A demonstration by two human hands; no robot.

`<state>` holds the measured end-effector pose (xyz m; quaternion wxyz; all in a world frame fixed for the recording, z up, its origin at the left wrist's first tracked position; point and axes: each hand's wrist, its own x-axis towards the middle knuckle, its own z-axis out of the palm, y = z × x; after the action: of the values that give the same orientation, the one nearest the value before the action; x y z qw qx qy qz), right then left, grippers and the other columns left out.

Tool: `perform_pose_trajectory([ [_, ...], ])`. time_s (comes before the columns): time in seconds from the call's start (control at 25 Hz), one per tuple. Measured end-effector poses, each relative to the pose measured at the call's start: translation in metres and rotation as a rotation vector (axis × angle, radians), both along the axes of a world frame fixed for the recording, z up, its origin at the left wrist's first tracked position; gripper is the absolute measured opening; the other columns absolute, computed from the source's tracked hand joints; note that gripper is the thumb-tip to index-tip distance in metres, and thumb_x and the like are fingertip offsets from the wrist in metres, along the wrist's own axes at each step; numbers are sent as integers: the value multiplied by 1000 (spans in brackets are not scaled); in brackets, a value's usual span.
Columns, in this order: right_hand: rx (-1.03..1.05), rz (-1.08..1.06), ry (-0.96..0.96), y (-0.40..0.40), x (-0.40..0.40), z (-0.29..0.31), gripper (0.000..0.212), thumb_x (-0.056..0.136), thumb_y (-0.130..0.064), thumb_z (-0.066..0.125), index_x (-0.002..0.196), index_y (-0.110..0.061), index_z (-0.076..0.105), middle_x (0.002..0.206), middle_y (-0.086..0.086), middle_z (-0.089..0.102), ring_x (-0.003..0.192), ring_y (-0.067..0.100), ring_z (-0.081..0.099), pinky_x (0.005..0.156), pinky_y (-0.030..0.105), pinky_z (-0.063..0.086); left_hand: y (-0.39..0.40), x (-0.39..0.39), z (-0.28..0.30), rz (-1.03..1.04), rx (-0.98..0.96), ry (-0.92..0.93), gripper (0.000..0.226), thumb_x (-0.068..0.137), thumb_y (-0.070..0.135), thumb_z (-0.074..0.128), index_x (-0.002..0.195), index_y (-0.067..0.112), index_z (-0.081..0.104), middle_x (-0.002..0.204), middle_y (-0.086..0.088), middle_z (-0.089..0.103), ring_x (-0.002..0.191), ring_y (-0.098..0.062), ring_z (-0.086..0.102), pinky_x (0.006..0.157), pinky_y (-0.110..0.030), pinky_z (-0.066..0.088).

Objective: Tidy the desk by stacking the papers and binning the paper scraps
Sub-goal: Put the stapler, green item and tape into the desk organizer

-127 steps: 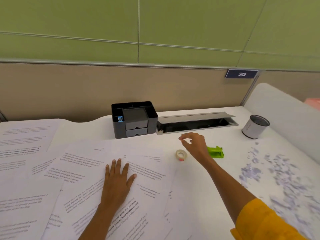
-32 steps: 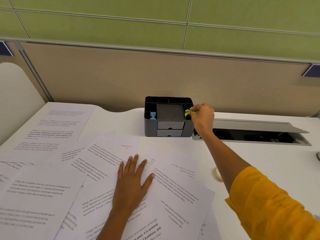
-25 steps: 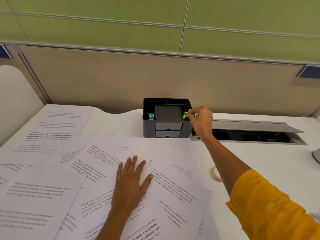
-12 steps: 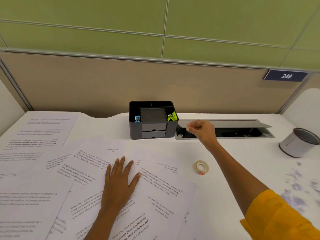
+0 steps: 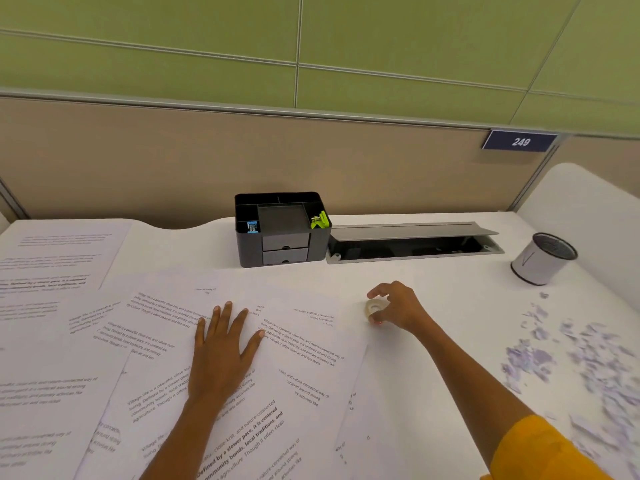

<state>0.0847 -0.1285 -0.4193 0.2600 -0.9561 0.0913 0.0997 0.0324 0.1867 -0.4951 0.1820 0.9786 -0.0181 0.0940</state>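
Note:
Several printed papers [image 5: 304,344] lie spread and overlapping across the left and middle of the white desk. My left hand [image 5: 221,351] rests flat on them, fingers straight and spread. A scatter of small paper scraps [image 5: 588,362] covers the desk at the right. A small white bin [image 5: 540,263] stands upright behind the scraps. My right hand [image 5: 400,306] is on the desk just right of the papers, its fingers and thumb curled round a roll of clear tape [image 5: 374,307].
A black desk organizer [image 5: 282,237] stands at the back, with a green stapler [image 5: 320,220] in its right slot and a blue item in its left. An open cable tray [image 5: 412,244] runs to its right. A partition wall closes off the back.
My right hand let go of the green stapler in the organizer, drew back toward me and came down round the tape roll. My left hand stayed flat on the papers.

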Motion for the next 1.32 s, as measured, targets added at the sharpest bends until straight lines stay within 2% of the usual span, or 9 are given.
perform_pose_trajectory([
  [0.24, -4, -23, -28, 5, 0, -9, 49, 70, -10, 81, 115, -16, 62, 122, 10, 57, 108, 26, 55, 85, 25, 43, 0, 0, 2, -4, -12, 6, 94, 81, 75, -3, 138, 18, 45, 150, -10, 32, 140, -28, 26, 115, -45, 10],
  [0.44, 123, -21, -164, 28, 11, 0, 52, 70, -12, 82, 117, -14, 60, 116, 9, 63, 94, 18, 55, 78, 23, 38, -1, 0, 2, 2, -10, 0, 92, 81, 74, -3, 141, 18, 40, 152, -8, 28, 142, -27, 23, 116, -44, 8],
  [0.56, 198, 14, -262, 56, 25, 15, 51, 72, -21, 81, 118, -13, 60, 112, 5, 65, 95, 17, 57, 75, 21, 40, -1, 0, 0, 4, 7, 1, 92, 82, 73, -5, 142, 19, 38, 154, -7, 23, 143, -25, 17, 117, -43, 4],
  [0.64, 280, 42, -310, 77, 38, 30, 47, 73, -24, 80, 115, -12, 63, 111, 5, 66, 97, 20, 60, 77, 22, 46, -1, 1, -1, 5, 19, 4, 90, 83, 72, -6, 143, 19, 37, 154, -6, 23, 144, -25, 15, 117, -45, 4],
  [0.8, 355, 110, -413, 114, 75, 63, 44, 74, -24, 80, 112, -10, 64, 107, 4, 68, 94, 18, 63, 78, 20, 47, -1, 1, -2, 9, 28, 27, 85, 86, 70, -1, 141, 20, 40, 153, -6, 26, 142, -25, 20, 116, -47, 10],
  [0.96, 337, 141, -445, 138, 119, 73, 47, 75, -20, 78, 117, -10, 60, 112, 5, 66, 98, 19, 62, 78, 18, 47, 1, 2, -3, 17, 53, 35, 76, 90, 67, 7, 138, 20, 45, 150, -6, 33, 140, -25, 27, 115, -49, 17],
  [1.12, 267, 145, -417, 151, 149, 63, 49, 75, -16, 78, 120, -9, 58, 113, 8, 65, 101, 23, 61, 87, 29, 48, 0, 3, -5, 29, 59, 14, 74, 91, 66, 10, 139, 22, 44, 151, -4, 31, 141, -23, 23, 116, -45, 10],
  [1.32, 225, 142, -388, 154, 163, 49, 57, 74, -14, 79, 125, -10, 54, 120, 10, 62, 109, 23, 58, 93, 29, 46, 0, 4, -5, 44, 83, 8, 68, 92, 64, 17, 137, 22, 46, 149, -4, 35, 139, -23, 28, 114, -48, 20],
])
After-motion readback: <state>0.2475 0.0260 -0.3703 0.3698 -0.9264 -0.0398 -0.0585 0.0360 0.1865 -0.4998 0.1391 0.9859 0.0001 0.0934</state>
